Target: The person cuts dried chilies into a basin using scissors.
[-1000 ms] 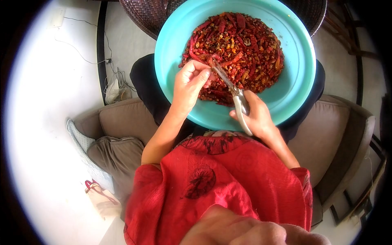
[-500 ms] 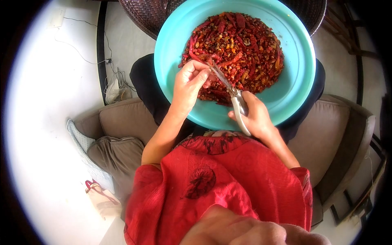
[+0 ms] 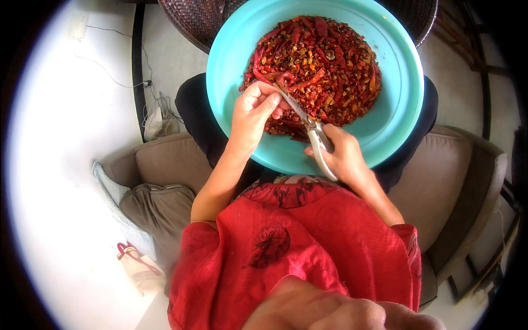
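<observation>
A wide turquoise basin [image 3: 396, 110] rests on my lap, holding a heap of cut dried red chillies [image 3: 330, 71]. Over its near left part, my left hand [image 3: 256, 113] is closed in a pinch on a red chilli [image 3: 283, 80], mostly hidden by the fingers. My right hand [image 3: 344, 154] is wrapped round the pale handles of a pair of scissors [image 3: 311, 126]. The blades point up and left, with their tips at the chilli beside my left fingertips.
Behind the basin is a dark woven tray [image 3: 192, 22]. A brown sofa [image 3: 429, 176] extends on both sides, with a dark folded cloth [image 3: 159, 212] at left. Further left are cables by a plastic bag [image 3: 159, 126] and a cream bag [image 3: 140, 269] with red handles.
The scissors' tips have moved slightly left, closer to my left fingers, and the blades have come closer together. My left hand has kept its pinch.
</observation>
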